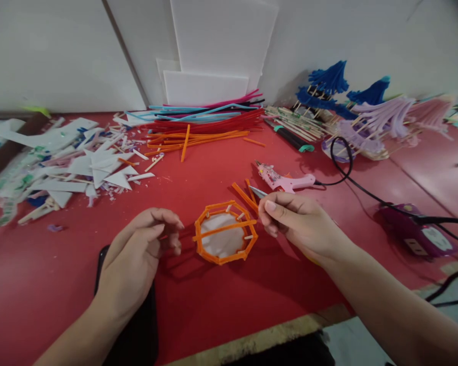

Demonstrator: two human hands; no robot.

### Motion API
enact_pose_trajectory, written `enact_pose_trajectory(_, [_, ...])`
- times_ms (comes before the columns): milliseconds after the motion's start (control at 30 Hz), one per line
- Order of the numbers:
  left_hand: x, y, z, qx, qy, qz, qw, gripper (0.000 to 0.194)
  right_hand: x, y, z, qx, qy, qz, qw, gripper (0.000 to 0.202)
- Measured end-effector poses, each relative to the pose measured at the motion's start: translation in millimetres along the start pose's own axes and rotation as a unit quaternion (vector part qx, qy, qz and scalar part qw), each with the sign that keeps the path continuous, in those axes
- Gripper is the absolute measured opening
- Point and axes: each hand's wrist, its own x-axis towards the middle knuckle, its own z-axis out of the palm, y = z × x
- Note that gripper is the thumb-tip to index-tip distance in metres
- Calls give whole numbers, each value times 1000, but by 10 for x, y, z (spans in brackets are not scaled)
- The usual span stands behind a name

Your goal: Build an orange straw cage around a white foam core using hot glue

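Note:
An eight-sided frame of orange pipe cleaners (222,260) stands on the red table between my hands. Short wooden sticks rise inside it from a white base (221,236), and one orange strip lies across its top. My left hand (137,254) is just left of the frame, fingers loosely curled and apart, holding nothing. In my right hand (293,218) is a pair of scissors (258,192); the pointed metal tip shows, while the palm hides most of the rest. Loose orange pipe cleaner pieces (244,195) lie by the tip.
A pink glue gun (284,179) with a black cord rests beyond my right hand. Pipe cleaner bundles (209,119) and a green-black cutter (293,138) lie behind. White scraps (95,168) cover the left; blue and lilac models (381,114) stand right. A black phone (137,330) lies under my left wrist.

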Motion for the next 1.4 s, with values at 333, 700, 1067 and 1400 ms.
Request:
enact_pose_trajectory(333, [-159,135,55,77,-22,44,996,10,-47,-86,168,-152,135,-169,964,13])
enact_pose_trajectory(700, [-219,475,466,10,-216,-77,973,23,-191,-405,484,-381,15,-494,781,18])
enact_pose_trajectory(1067, [73,613,155,63,-41,58,996,47,115,-448,-244,-531,182,-382,734,42])
enact_pose_trajectory(1400, [576,232,-461,453,-26,225,862,52,354,-151,-953,-688,35,-155,708,56])
